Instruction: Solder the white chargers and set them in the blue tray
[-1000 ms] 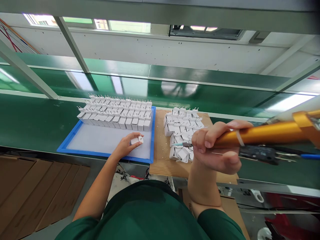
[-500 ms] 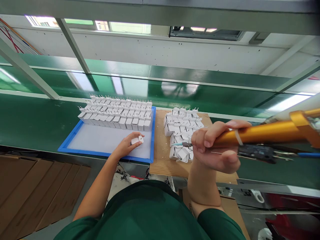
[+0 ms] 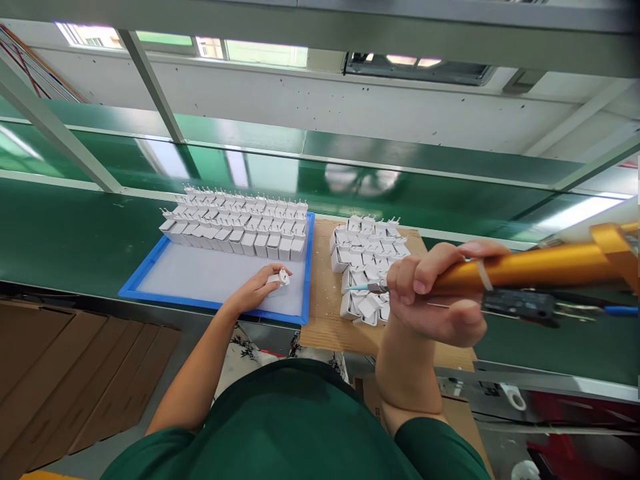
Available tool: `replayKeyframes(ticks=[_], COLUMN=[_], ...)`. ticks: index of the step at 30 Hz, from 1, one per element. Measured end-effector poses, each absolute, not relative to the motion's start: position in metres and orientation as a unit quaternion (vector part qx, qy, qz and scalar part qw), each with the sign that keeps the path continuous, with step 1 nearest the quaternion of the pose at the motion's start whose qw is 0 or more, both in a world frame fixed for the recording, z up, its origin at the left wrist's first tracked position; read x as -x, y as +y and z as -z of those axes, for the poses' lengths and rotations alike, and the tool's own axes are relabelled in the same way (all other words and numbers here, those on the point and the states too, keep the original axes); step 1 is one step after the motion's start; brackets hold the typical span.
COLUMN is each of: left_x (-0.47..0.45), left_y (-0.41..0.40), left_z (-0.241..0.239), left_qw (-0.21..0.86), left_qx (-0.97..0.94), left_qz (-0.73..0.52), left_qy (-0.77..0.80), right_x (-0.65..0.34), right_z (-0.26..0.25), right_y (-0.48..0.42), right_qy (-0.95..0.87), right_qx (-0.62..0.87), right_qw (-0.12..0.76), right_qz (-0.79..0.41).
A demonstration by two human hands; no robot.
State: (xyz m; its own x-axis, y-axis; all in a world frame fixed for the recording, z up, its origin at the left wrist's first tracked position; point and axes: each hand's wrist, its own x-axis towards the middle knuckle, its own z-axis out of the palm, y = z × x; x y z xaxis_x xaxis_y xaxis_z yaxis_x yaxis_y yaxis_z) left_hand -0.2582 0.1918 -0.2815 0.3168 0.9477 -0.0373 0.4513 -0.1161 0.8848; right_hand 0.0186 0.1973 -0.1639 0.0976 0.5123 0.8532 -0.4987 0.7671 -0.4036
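My left hand rests on the blue-rimmed tray, fingers closed around one white plug adapter. Rows of white adapters stand along the tray's far side. My right hand is wrapped round a gold-coloured handheld tool, whose thin tip points left over a cluster of white adapters lying on a wooden board.
A green conveyor belt runs behind the tray and board. Grey metal frame struts cross at the upper left. Brown cardboard lies below the bench on the left. A black switch with wires hangs under the tool.
Hardly anything has moved. The view has shifted slightly; both hands keep their hold and position.
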Motion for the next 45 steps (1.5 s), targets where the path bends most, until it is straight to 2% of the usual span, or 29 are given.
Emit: replayKeyframes(ticks=[10,25,28,32,35,38,41,45], left_x=[0.257,0.260,0.261,0.257,0.255,0.257,0.267,0.310], left_y=[0.195,0.203,0.197,0.177,0.165,0.159,0.161,0.170], left_z=[0.282,0.282,0.284,0.294,0.301,0.308,0.310,0.302], left_qw=[0.474,0.612,0.556,0.397,0.307,0.284,0.280,0.188], left_qx=[-0.660,-0.509,-0.513,-0.559,-0.623,-0.667,-0.643,-0.565], left_qz=[-0.324,-0.350,-0.387,-0.427,-0.407,-0.382,-0.408,-0.447], left_qy=[0.484,0.494,0.526,0.590,0.593,0.573,0.585,0.667], right_x=[-0.015,-0.017,-0.019,-0.019,-0.019,-0.019,-0.021,-0.038], right_z=[0.162,0.163,0.163,0.164,0.164,0.163,0.166,0.181], right_y=[0.199,0.204,0.203,0.202,0.202,0.202,0.200,0.202], right_qy=[-0.568,-0.572,-0.569,-0.563,-0.568,-0.573,-0.556,-0.525], right_qx=[0.034,0.077,0.082,0.096,0.076,0.054,0.061,0.126], right_qw=[0.753,0.757,0.760,0.763,0.758,0.751,0.761,0.772], right_qz=[-0.331,-0.305,-0.305,-0.301,-0.311,-0.324,-0.329,-0.337])
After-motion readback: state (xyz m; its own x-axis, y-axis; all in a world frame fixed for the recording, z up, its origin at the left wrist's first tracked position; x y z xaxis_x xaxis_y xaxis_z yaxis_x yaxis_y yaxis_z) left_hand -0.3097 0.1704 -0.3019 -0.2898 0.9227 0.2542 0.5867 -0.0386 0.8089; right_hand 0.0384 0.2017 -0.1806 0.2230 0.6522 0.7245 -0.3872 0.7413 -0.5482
